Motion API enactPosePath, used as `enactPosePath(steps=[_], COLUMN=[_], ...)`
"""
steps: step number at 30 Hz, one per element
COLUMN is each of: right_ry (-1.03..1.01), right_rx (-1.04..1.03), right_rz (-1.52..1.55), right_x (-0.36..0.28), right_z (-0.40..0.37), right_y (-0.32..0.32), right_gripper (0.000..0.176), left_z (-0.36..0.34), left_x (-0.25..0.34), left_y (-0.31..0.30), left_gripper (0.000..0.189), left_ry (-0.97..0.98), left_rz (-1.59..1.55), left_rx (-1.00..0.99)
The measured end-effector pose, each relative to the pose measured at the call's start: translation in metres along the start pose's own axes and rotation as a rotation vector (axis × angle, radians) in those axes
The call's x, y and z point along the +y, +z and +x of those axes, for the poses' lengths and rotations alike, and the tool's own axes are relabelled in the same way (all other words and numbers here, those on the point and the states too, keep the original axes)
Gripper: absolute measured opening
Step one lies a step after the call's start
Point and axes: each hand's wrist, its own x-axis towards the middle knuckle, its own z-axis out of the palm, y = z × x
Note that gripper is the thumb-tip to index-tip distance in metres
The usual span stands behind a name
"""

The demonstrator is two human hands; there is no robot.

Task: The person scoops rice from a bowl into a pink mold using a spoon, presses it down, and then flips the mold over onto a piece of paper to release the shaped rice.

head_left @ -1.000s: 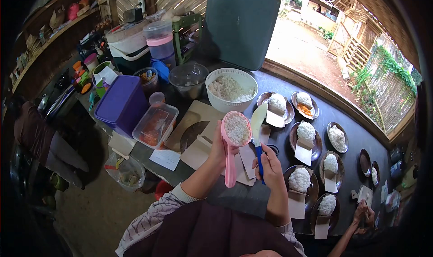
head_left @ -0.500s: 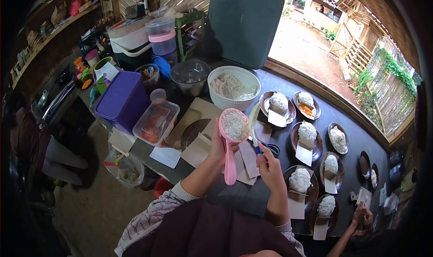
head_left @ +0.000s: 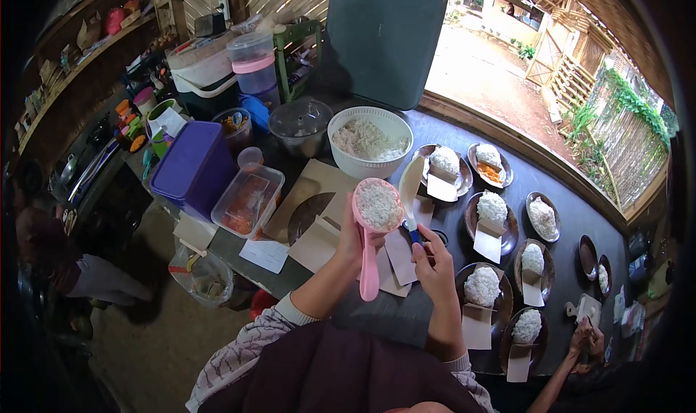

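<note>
My left hand (head_left: 349, 240) is closed around a pink scoop (head_left: 369, 277), whose round cup is filled with white rice (head_left: 378, 204). The scoop's handle hangs down toward me. In my right hand (head_left: 433, 269) is a pale spatula (head_left: 412, 182) with a blue and white handle, its blade upright just right of the scoop. Beyond both hands stands a white plastic basket (head_left: 371, 168) with more rice inside. Sheets of brown paper (head_left: 317, 248) and partly hidden scissors lie beneath my hands on the dark table.
Several brown plates (head_left: 512, 232) with rice mounds and folded cards line the right side. Another person's hands (head_left: 584, 338) hold a small board (head_left: 589, 310) at lower right. A clear tub (head_left: 250, 204) and purple container (head_left: 194, 159) stand left.
The spatula has turned, showing more of its broad blade, and my right fingers have shifted on its handle. My left hand still holds the filled scoop. The view has shifted slightly.
</note>
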Motion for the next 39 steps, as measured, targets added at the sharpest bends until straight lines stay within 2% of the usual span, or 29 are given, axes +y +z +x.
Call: enactPosePath(steps=[6,11,22,27,30,32,36,39], right_ry=[0.080,-0.078,0.003,0.015,0.018,-0.027,-0.013,-0.069], right_rx=[0.062,0.109,0.050,0.031,0.014,0.031,0.025,0.049], right_rz=[0.213,-0.004,0.021,-0.023,-0.042,-0.141,-0.154,-0.222], right_x=[-0.001,0.009,0.009,0.007,0.000,-0.001,-0.003,0.000], right_z=[0.000,0.003,0.004,0.004,0.003,0.003,0.002,0.003], right_y=[0.010,0.013,0.009,0.006,0.000,-0.005,-0.013,-0.018], right_gripper=[0.036,0.038,0.037,0.037,0.037,0.036,0.035,0.034], left_z=[-0.002,-0.003,0.002,0.007,0.007,0.007,0.005,0.008], left_x=[-0.011,-0.011,0.000,0.004,0.007,0.009,0.017,0.019], left_y=[-0.001,-0.002,-0.006,-0.019,-0.017,-0.016,-0.013,-0.022], left_gripper=[0.066,0.066,0.064,0.064,0.066,0.067,0.067,0.065], left_ry=[-0.087,-0.073,-0.041,-0.042,-0.011,-0.011,0.012,0.015], left_rz=[0.021,0.067,-0.169,-0.294,-0.228,-0.263,-0.284,-0.302], left_rx=[-0.008,-0.008,0.013,-0.086,-0.066,-0.032,0.038,-0.049])
